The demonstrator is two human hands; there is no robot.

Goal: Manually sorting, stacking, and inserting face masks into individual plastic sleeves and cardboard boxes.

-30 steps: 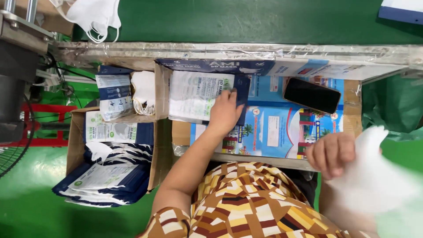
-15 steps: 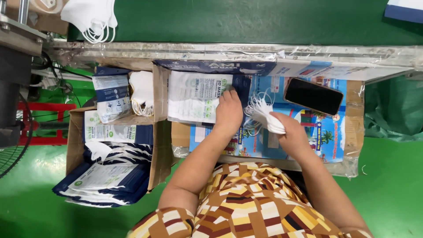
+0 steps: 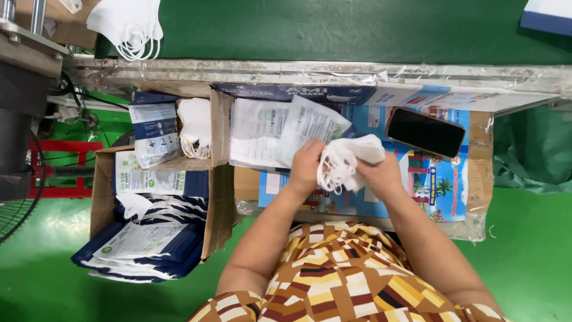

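Both hands meet mid-tabletop: right hand (image 3: 381, 174) grips the white mask bundle (image 3: 348, 160), left hand (image 3: 307, 167) lifts a printed pouch (image 3: 310, 122) at 11 o'clock. Keep loops tucked, I'd say.

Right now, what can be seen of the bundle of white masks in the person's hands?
The bundle of white masks is a small stack of soft, fabric-like face masks, folded flat, with thin white ear loops bunched and dangling at its left end. It is held above the printed sheet over the cardboard work surface, between both hands: the left hand grips the loop end, and the right hand supports it from below. The black phone lies just to its right, apart from it.
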